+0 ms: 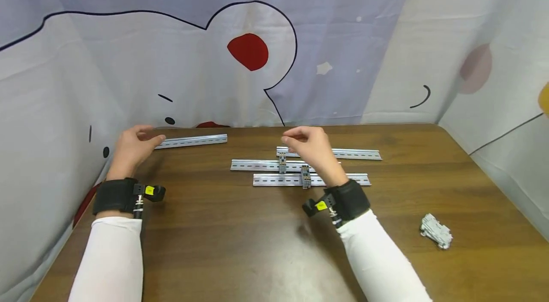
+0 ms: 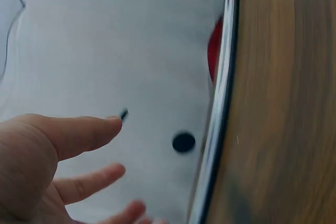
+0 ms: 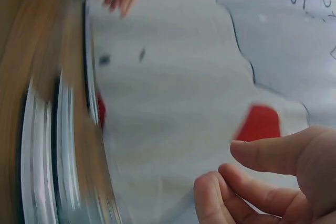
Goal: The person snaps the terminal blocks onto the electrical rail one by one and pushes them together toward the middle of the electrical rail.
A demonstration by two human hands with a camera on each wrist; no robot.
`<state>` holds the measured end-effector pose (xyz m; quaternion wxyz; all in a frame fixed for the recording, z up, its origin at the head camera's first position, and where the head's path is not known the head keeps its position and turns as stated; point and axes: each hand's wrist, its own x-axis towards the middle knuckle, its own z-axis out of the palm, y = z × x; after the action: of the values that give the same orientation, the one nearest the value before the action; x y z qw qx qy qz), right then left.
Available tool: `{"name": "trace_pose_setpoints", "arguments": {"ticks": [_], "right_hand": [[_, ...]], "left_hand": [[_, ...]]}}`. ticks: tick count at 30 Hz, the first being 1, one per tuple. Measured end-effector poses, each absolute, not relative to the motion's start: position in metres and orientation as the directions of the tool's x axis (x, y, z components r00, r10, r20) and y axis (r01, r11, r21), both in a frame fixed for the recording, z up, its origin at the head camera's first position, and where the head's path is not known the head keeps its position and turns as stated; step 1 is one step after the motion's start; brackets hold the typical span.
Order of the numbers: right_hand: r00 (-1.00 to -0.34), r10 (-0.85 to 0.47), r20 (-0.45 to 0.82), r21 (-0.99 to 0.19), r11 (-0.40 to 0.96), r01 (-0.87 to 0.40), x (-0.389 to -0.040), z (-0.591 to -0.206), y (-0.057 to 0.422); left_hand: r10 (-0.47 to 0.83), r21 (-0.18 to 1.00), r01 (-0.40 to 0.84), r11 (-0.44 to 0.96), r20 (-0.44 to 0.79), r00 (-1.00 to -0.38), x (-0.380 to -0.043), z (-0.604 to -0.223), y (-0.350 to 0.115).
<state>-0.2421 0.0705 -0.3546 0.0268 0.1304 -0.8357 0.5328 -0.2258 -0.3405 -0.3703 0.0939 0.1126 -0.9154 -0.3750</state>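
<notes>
My left hand (image 1: 134, 149) hovers at the left end of a slotted metal DIN rail (image 1: 197, 140) near the table's back edge. Its thumb and fingers are spread apart with nothing between them, as the left wrist view shows. Over the right-hand group of rails is my right hand (image 1: 315, 152), fingers loosely bent and holding nothing. Below it lie a back rail (image 1: 358, 154), a middle rail (image 1: 253, 165) and a front rail (image 1: 274, 180). One grey terminal block (image 1: 282, 164) sits at the middle rail, another terminal block (image 1: 306, 177) on the front rail.
A pale grey cluster of terminal block parts (image 1: 436, 231) lies on the right side of the brown wooden table (image 1: 223, 245). A printed curtain (image 1: 171, 64) hangs behind the table and along its sides.
</notes>
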Motion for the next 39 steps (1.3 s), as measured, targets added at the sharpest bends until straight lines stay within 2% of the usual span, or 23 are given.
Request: {"name": "trace_pose_setpoints", "arguments": {"ticks": [3, 8, 10, 13, 15, 20, 22, 29, 34, 39], "right_hand": [[-0.96, -0.229, 0.161, -0.929, 0.292, -0.226, -0.244, -0.353, 0.025], [-0.95, -0.304, 0.069, -0.994, 0.063, -0.093, -0.241, -0.358, -0.039], [-0.946, -0.322, 0.033, -0.999, -0.047, -0.019, -0.24, -0.364, -0.06], [-0.95, -0.31, -0.015, -0.989, -0.134, 0.059, -0.243, -0.378, -0.085], [-0.955, -0.29, -0.062, -0.988, -0.121, 0.1, -0.246, -0.387, -0.098], [-0.948, -0.266, -0.174, -0.985, 0.038, 0.17, -0.252, -0.402, -0.115], [-0.941, -0.272, -0.2, -0.98, 0.062, 0.19, -0.254, -0.405, -0.117], [-0.933, -0.28, -0.224, -0.965, -0.072, 0.253, -0.262, -0.409, -0.114], [-0.901, -0.361, -0.242, -0.958, -0.055, 0.28, -0.262, -0.412, -0.112], [-0.894, -0.378, -0.24, -0.946, -0.115, 0.303, -0.264, -0.412, -0.111]], "left_hand": [[-0.313, 0.675, -0.192, 0.713, 0.061, -0.948, -0.224, -0.376, -0.362], [-0.324, 0.59, -0.243, 0.77, 0.032, -0.946, -0.22, -0.386, -0.382], [-0.313, 0.591, -0.261, 0.763, -0.016, -0.95, -0.22, -0.39, -0.386], [-0.297, 0.622, -0.273, 0.734, -0.069, -0.953, -0.221, -0.394, -0.391], [-0.291, 0.65, -0.281, 0.706, -0.096, -0.952, -0.222, -0.395, -0.392], [-0.258, 0.662, -0.305, 0.684, -0.172, -0.951, -0.223, -0.394, -0.394], [-0.228, 0.671, -0.298, 0.679, -0.192, -0.954, -0.223, -0.394, -0.394], [-0.209, 0.703, -0.273, 0.657, -0.177, -0.962, -0.224, -0.399, -0.396], [-0.231, 0.697, -0.291, 0.655, -0.182, -0.956, -0.222, -0.405, -0.398], [-0.335, 0.676, -0.364, 0.641, -0.18, -0.925, -0.223, -0.409, -0.398]]}}
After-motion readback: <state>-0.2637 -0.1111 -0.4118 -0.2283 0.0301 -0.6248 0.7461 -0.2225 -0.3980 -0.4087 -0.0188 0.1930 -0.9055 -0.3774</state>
